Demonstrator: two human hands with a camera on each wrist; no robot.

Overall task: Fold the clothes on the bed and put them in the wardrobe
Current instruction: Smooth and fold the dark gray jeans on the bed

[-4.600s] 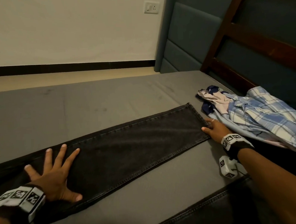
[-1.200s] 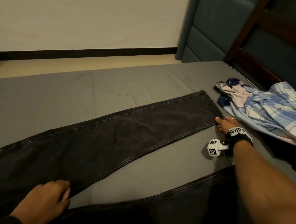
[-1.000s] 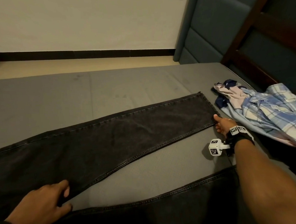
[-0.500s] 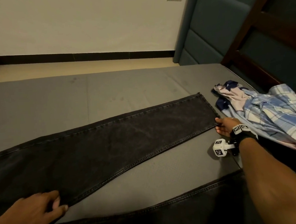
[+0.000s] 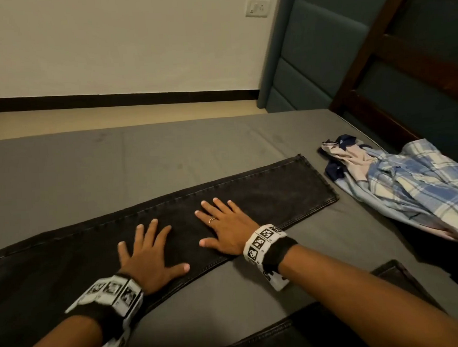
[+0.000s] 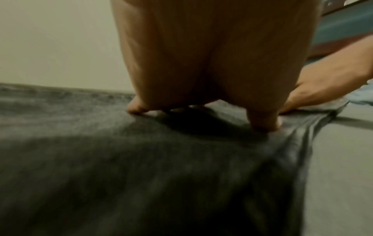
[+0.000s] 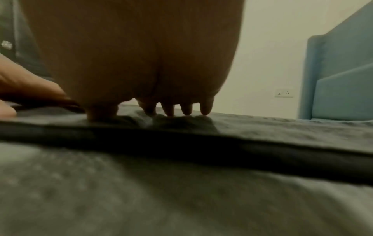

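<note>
we're at the smoothing step: our left hand (image 5: 150, 261) and right hand (image 5: 227, 231) lie flat, fingers spread, pressing the black jeans (image 5: 264, 198) stretched across the bed (image 5: 114, 164). next, we judge, comes folding the leg over; the plaid shirt (image 5: 416, 186) waits beyond.

The jeans leg (image 5: 225, 213) lies flat across the bed (image 5: 88, 166), running from the near left to the far right. The left hand (image 5: 150, 261) and the right hand (image 5: 226, 230) rest side by side on it, palms down. Just beyond its hem, to the right, lies the heap of shirts (image 5: 400, 187), with the headboard (image 5: 392, 64) behind.
</note>
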